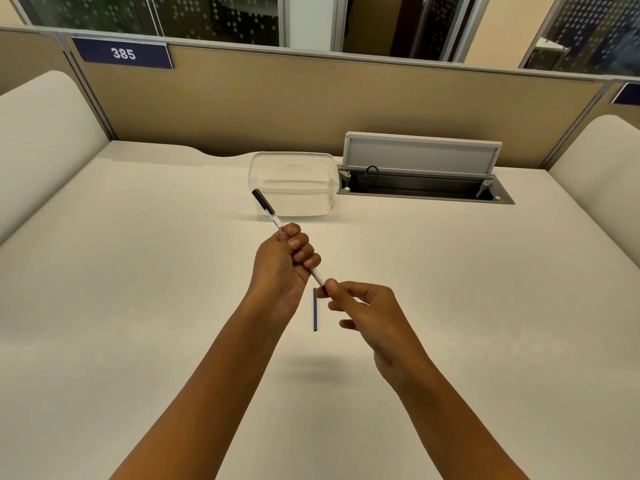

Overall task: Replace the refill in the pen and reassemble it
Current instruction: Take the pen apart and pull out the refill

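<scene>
Overhead, sign (123,53) reads "385" — left hand (282,261) fists the pen (277,221), right fingers (333,285) pinch its tip.

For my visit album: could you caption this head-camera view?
Left hand grips a white pen while the right hand pinches its near end; a blue refill lies on the desk.

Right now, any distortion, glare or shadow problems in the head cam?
Head view: wide-angle bend curves the partition top; soft shadow on the desk under the hands; the clear box is faint with mild glints; pen and refill read sharp.
</scene>
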Demonstrator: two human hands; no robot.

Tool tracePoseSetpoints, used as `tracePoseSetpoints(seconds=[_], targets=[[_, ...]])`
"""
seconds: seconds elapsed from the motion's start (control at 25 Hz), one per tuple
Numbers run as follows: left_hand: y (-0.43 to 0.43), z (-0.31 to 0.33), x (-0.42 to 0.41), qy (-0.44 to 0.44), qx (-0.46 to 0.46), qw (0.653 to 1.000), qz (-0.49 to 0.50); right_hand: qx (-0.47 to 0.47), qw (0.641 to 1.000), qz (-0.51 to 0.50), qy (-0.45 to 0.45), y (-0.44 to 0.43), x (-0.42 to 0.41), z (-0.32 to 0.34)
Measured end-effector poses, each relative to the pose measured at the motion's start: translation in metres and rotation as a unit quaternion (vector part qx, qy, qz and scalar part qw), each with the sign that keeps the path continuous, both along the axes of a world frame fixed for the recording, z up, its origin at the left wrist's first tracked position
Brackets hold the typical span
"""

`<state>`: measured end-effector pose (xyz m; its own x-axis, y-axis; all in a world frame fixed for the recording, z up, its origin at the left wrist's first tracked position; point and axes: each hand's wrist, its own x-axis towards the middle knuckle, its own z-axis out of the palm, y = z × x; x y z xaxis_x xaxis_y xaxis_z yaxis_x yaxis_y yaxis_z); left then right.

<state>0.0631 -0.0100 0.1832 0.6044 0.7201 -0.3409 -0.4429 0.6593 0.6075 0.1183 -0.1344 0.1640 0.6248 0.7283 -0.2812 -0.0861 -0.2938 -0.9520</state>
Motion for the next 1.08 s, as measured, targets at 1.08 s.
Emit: tracePoseSetpoints(seconds=[1.08], targets=[[0.0048,-0.0043,0.0025,-0.016,-0.062,0.998,-0.025,0.013,0.997,-0.039,-0.059,-0.0009,-0.0072,-0.0046]])
